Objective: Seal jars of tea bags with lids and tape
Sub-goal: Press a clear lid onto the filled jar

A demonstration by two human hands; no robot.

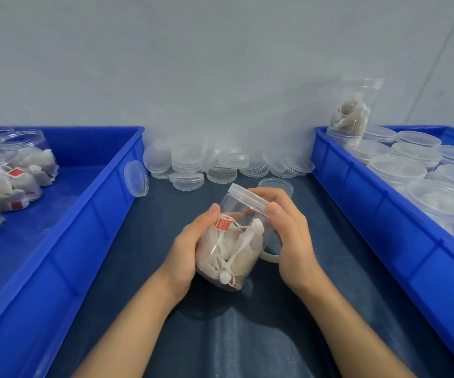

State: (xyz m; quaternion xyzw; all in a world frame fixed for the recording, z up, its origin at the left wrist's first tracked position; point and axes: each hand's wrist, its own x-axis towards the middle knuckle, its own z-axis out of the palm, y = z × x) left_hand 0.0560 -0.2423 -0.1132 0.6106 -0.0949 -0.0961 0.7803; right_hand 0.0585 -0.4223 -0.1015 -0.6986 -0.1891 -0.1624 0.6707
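Left hand (190,246) cups the tea-bag jar (234,241), right hand (288,230) pinches the lid (249,199); person should seat it square before twisting, or threads likely cross.

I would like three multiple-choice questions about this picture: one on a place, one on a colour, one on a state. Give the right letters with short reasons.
1. Where do the spare lids lie?
A. between the bins, by the wall
B. in the left bin
C. on the floor

2. What colour are the bins?
A. green
B. blue
C. red

3. What is on the held jar?
A. nothing
B. a cloth
C. a lid

Key: 1 A, they are piled at the wall; 2 B, both bins are blue; 3 C, the right hand grips the lid while the left hand holds the jar.
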